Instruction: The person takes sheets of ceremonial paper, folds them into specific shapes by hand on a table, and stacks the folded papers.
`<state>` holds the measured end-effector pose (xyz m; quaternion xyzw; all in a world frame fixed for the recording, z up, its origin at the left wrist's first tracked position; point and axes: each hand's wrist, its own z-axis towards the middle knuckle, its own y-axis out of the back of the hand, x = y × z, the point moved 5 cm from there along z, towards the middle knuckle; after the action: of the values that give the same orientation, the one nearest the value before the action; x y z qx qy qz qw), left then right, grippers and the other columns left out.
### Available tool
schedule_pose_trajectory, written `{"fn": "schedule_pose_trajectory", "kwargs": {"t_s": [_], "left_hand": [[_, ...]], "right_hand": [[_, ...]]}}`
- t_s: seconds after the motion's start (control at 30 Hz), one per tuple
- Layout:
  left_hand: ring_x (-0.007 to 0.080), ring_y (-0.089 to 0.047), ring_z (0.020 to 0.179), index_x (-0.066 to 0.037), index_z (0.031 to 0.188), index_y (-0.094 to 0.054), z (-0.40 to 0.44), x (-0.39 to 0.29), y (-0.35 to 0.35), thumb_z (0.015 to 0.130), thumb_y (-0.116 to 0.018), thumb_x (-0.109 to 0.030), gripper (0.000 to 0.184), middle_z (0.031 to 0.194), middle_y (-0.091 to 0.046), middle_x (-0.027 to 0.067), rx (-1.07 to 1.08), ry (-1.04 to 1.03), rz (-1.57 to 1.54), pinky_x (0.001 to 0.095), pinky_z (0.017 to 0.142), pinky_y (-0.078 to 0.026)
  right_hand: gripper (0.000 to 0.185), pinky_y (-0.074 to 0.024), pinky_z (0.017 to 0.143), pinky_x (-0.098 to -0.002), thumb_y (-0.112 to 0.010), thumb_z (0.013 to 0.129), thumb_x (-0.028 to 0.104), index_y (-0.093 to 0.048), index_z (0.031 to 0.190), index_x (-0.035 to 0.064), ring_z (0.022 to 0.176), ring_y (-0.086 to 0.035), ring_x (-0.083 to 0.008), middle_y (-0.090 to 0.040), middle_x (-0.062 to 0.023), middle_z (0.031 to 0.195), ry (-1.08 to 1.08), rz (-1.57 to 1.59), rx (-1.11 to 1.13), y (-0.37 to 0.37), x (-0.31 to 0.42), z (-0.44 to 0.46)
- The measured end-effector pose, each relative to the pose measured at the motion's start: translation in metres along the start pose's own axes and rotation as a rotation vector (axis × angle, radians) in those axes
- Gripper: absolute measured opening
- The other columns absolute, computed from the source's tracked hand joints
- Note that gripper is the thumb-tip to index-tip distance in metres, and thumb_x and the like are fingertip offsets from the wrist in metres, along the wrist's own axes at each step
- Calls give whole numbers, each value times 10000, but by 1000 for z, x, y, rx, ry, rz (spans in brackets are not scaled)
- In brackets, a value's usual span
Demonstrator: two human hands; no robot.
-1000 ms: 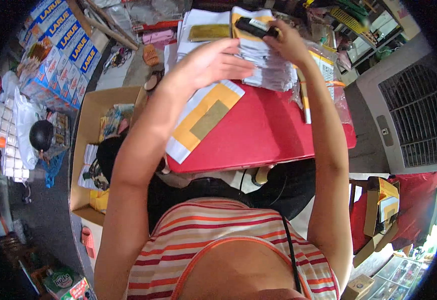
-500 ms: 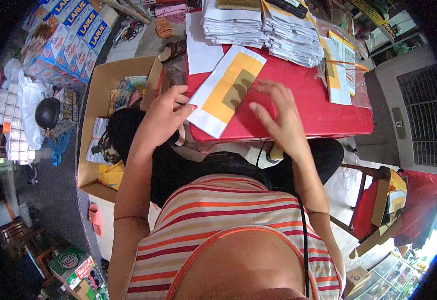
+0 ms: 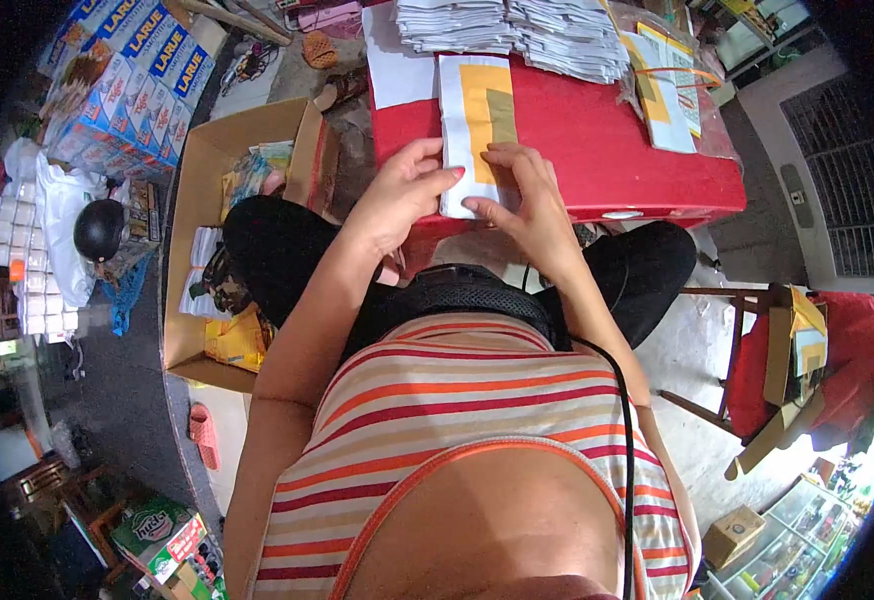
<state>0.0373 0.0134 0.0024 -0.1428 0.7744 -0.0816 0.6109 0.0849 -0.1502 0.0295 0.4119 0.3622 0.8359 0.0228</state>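
Observation:
A long folded white paper (image 3: pixel 454 100) with a yellow-orange panel lies nearly upright in the view at the front of the red table (image 3: pixel 597 140). Its lower end reaches the table's near edge. My left hand (image 3: pixel 402 195) has the paper's lower left edge between thumb and fingers. At the lower right, my right hand (image 3: pixel 532 205) holds the paper with its thumb by the bottom corner and its bent fingers on the panel. Behind it stand tall stacks of folded white papers (image 3: pixel 567 45), and a white sheet (image 3: pixel 397 75) lies to the left.
Right on the table is a clear bag with banded papers (image 3: pixel 669 125). A cardboard box (image 3: pixel 187 190) with paper bundles stands left of my legs. Beer cartons (image 3: pixel 142 100) are stacked farther left. A chair with a red cloth (image 3: pixel 852 350) and small open box stands right.
The paper has turned from a slant to nearly straight. My right hand has come in from the right onto its lower end. My left hand remains at its left edge.

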Motion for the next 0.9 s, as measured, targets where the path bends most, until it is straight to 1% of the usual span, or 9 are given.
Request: {"fn": "schedule_pose_trajectory", "kwargs": {"t_s": [0.13,0.2,0.3,0.4,0.5,0.67,0.73,0.8,0.9], "left_hand": [[233,-617,1161,23,1390,-443,6,10,9,993,-592,-74,435,1249,-601,166,40,-40,-111,388,1005,-527],[202,-634,1097,17,1371,-467,11,13,10,972,-629,-79,441,1219,-612,153,52,-72,-107,321,872,-557],[230,-620,1157,22,1392,-431,11,13,11,977,-593,-47,451,1260,-600,170,60,-47,-92,371,984,-535],[221,-629,1138,23,1374,-438,11,12,7,967,-590,-30,438,1246,-615,167,54,-87,0,346,955,-538],[209,-665,1029,62,1313,-449,9,7,1,906,-607,31,438,1143,-660,170,1,-177,52,315,859,-553],[219,-684,999,73,1274,-452,14,12,0,893,-619,39,417,1130,-668,196,-76,-237,137,316,834,-563],[217,-685,991,76,1279,-450,15,11,1,901,-639,16,427,1111,-671,189,-123,-225,210,313,828,-562],[217,-678,1008,70,1282,-454,16,10,1,913,-640,-6,421,1120,-666,187,-120,-193,186,315,838,-559],[202,-659,1028,48,1301,-461,6,10,-1,939,-637,-55,416,1149,-648,177,-74,-131,62,306,836,-552]], "right_hand": [[474,-452,960,-444,-776,834,249,-598,1204,11,1110,-553,-372,-606,-168,1181,-45,38,-28,-3,-4,-1],[434,-460,957,-430,-748,869,232,-596,1210,10,1110,-566,-365,-617,-168,1173,-6,-6,-52,-3,-5,-3],[396,-463,963,-419,-706,913,228,-594,1221,5,1126,-576,-348,-618,-180,1184,-101,132,-25,-2,-15,-2],[402,-467,968,-401,-649,959,238,-566,1261,-14,1133,-585,-326,-616,-206,1187,-236,283,-6,-4,-19,-2],[570,-447,1001,-424,-680,933,347,-512,1317,-39,1154,-569,-339,-603,-234,1206,-249,402,-66,-4,-16,-5],[938,-424,1009,-474,-850,716,493,-451,1365,-56,1159,-538,-408,-576,-253,1238,65,-39,-37,-1,13,-10],[878,-410,1070,-434,-846,757,446,-445,1383,-23,1253,-511,-374,-536,-246,1333,-31,-37,2,-4,9,-9],[703,-447,960,-465,-855,741,334,-532,1252,-24,1103,-556,-387,-590,-216,1191,-15,-8,-100,-5,2,-6],[501,-457,957,-445,-822,744,156,-580,1158,8,1110,-562,-372,-602,-179,1212,-11,26,-88,-4,-2,-4]]}}
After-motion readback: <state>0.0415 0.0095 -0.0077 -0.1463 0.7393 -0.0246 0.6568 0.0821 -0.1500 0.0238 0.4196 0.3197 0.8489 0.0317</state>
